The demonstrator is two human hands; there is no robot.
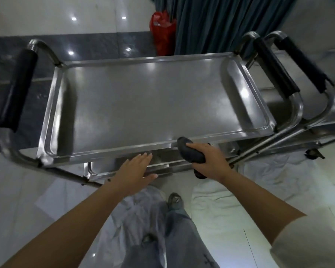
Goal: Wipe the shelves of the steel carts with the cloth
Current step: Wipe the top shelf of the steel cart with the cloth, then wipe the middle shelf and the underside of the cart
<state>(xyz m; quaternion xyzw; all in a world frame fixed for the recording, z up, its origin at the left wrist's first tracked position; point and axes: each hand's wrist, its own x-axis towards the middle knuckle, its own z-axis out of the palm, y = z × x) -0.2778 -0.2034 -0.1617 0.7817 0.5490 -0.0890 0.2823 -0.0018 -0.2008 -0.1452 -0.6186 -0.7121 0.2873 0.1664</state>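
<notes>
A steel cart fills the middle of the view; its bare top shelf (pixel 147 105) has a raised rim. A lower shelf (pixel 104 167) shows below the near edge. My right hand (pixel 209 161) grips a dark grey cloth (pixel 188 149), bunched up, at the near rim of the top shelf. My left hand (pixel 137 169) is flat with straight fingers, just under the near edge over the lower shelf; whether it touches the steel is unclear.
Black-padded handles stand at the cart's left end (pixel 16 88) and right end (pixel 275 68). A second steel cart (pixel 317 120) is parked against the right side. A red bag (pixel 162 31) and a dark curtain (pixel 220 22) are behind. White sheets (pixel 230 200) cover the floor by my feet.
</notes>
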